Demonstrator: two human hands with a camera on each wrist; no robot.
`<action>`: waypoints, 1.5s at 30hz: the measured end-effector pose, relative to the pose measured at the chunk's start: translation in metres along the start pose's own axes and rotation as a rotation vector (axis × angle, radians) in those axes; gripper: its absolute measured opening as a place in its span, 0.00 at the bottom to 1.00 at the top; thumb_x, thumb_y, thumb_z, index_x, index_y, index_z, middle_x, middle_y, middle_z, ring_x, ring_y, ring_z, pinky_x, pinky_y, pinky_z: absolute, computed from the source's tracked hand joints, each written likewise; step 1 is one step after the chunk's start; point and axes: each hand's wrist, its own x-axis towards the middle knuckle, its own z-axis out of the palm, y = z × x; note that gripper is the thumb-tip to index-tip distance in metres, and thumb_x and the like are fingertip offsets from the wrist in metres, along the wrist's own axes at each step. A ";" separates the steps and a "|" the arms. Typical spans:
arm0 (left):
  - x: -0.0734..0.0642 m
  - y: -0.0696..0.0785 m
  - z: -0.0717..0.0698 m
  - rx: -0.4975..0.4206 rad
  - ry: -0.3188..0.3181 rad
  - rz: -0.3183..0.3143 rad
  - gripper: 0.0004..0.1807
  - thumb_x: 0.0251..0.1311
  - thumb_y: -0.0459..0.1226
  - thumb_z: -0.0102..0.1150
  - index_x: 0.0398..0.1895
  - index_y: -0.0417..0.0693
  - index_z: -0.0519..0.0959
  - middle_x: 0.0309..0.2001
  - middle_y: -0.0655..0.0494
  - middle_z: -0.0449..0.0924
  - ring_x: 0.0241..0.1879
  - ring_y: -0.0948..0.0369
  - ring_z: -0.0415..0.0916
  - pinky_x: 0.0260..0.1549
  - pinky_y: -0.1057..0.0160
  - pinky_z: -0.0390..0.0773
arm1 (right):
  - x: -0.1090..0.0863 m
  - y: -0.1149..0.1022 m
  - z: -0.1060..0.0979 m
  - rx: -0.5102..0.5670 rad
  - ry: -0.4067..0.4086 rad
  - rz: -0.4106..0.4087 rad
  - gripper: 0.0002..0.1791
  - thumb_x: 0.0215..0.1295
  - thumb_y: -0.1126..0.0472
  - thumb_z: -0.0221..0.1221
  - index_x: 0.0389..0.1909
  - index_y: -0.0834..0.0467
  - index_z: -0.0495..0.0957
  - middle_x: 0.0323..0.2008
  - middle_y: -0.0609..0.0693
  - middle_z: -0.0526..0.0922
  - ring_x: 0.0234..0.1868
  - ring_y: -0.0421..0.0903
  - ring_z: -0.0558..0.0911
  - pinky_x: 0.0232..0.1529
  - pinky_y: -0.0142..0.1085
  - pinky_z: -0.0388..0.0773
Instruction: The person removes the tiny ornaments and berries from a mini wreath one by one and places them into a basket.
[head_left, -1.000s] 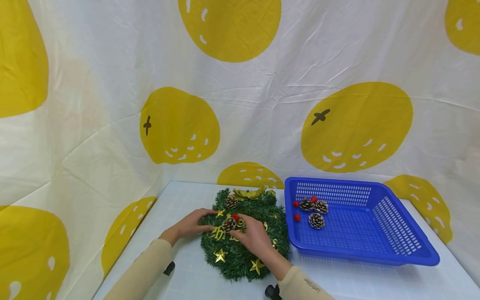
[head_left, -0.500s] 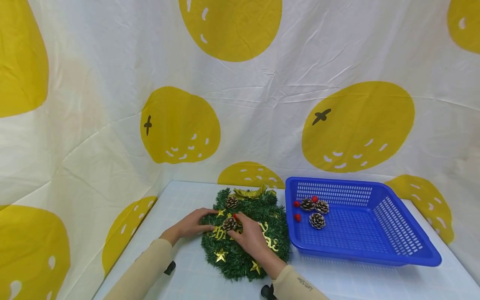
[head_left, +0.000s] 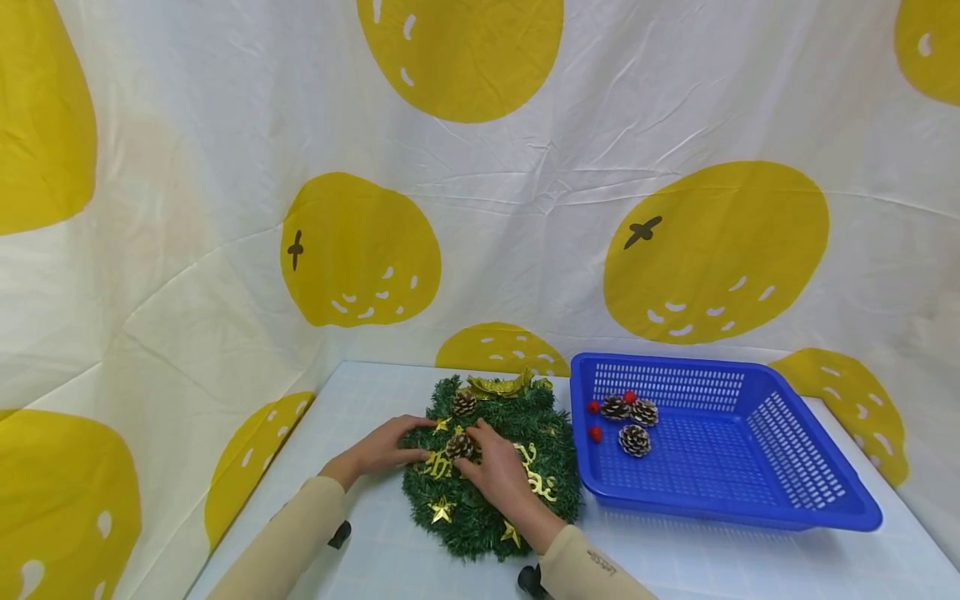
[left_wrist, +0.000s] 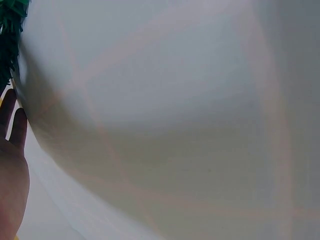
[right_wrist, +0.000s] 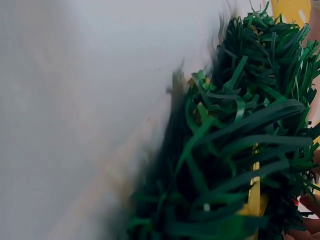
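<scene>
A green tinsel wreath [head_left: 487, 517] lies on the table, bearing gold lettering [head_left: 536, 475], gold stars [head_left: 441, 510] and a brown pine cone [head_left: 464, 404] near its upper left. My right hand [head_left: 498, 471] reaches over the middle and pinches a second, white-tipped pine cone [head_left: 460, 446] between thumb and fingers. A bit of red shows beside those fingertips in the right wrist view. On the wreath's left edge rests my left hand [head_left: 386, 446], its fingers stretched out and thumb apart. The left wrist view catches only part of this hand [left_wrist: 12, 165], touching the tinsel.
To the right of the wreath stands a blue plastic basket [head_left: 697, 500]. Inside are several pine cones [head_left: 634, 441] and red balls [head_left: 595, 434] at its left side. A gold bow [head_left: 498, 387] tops the wreath. Behind the table [head_left: 375, 542] hangs a fruit-printed curtain [head_left: 517, 250].
My right hand has shifted slightly left, closer around the pine cone. The red ball beside that cone is now covered by my fingers. The left hand stays put.
</scene>
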 end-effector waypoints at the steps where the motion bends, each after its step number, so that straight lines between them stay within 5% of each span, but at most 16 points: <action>1: 0.000 0.000 0.000 0.000 -0.001 0.000 0.32 0.65 0.51 0.61 0.68 0.48 0.70 0.65 0.47 0.70 0.65 0.46 0.65 0.63 0.41 0.65 | 0.000 0.000 0.000 -0.005 0.000 -0.001 0.30 0.63 0.53 0.66 0.63 0.62 0.73 0.69 0.64 0.65 0.60 0.61 0.75 0.51 0.53 0.78; 17: 0.001 0.000 -0.001 -0.004 -0.004 -0.006 0.32 0.64 0.52 0.61 0.67 0.48 0.70 0.64 0.47 0.70 0.65 0.46 0.65 0.63 0.41 0.65 | 0.000 -0.002 0.000 -0.012 0.013 -0.004 0.29 0.62 0.52 0.67 0.61 0.60 0.75 0.71 0.62 0.62 0.70 0.59 0.64 0.58 0.55 0.74; 29: 0.000 0.003 -0.001 -0.001 0.003 -0.001 0.32 0.65 0.50 0.61 0.67 0.46 0.70 0.64 0.45 0.70 0.65 0.45 0.65 0.63 0.41 0.64 | -0.004 -0.005 -0.014 0.108 -0.021 0.003 0.29 0.66 0.53 0.64 0.64 0.60 0.72 0.71 0.62 0.62 0.66 0.61 0.69 0.55 0.56 0.74; 31: -0.001 0.003 -0.001 -0.007 0.003 -0.002 0.31 0.65 0.50 0.61 0.67 0.46 0.70 0.65 0.45 0.70 0.65 0.45 0.65 0.63 0.40 0.64 | -0.004 -0.004 -0.017 0.120 -0.018 -0.005 0.29 0.66 0.53 0.63 0.64 0.61 0.71 0.70 0.62 0.64 0.63 0.61 0.72 0.52 0.55 0.76; 34: -0.001 0.003 -0.001 -0.014 0.002 -0.003 0.31 0.65 0.49 0.62 0.67 0.46 0.70 0.65 0.45 0.70 0.66 0.44 0.65 0.63 0.40 0.64 | -0.003 -0.002 -0.020 0.127 -0.024 0.003 0.30 0.67 0.52 0.62 0.67 0.60 0.69 0.60 0.61 0.75 0.42 0.57 0.82 0.38 0.49 0.79; 38: -0.002 0.003 -0.001 -0.016 0.003 -0.010 0.32 0.65 0.50 0.61 0.68 0.46 0.70 0.65 0.45 0.70 0.66 0.44 0.64 0.63 0.40 0.63 | -0.002 0.001 -0.023 0.136 -0.025 0.017 0.32 0.67 0.52 0.62 0.68 0.59 0.67 0.51 0.59 0.81 0.25 0.49 0.78 0.28 0.43 0.74; 45: -0.001 0.001 -0.001 -0.010 0.003 -0.009 0.33 0.64 0.52 0.61 0.68 0.47 0.70 0.65 0.45 0.70 0.66 0.44 0.64 0.63 0.40 0.63 | 0.000 0.003 -0.029 0.139 0.016 0.009 0.31 0.66 0.54 0.63 0.67 0.60 0.68 0.53 0.59 0.80 0.47 0.55 0.81 0.39 0.46 0.79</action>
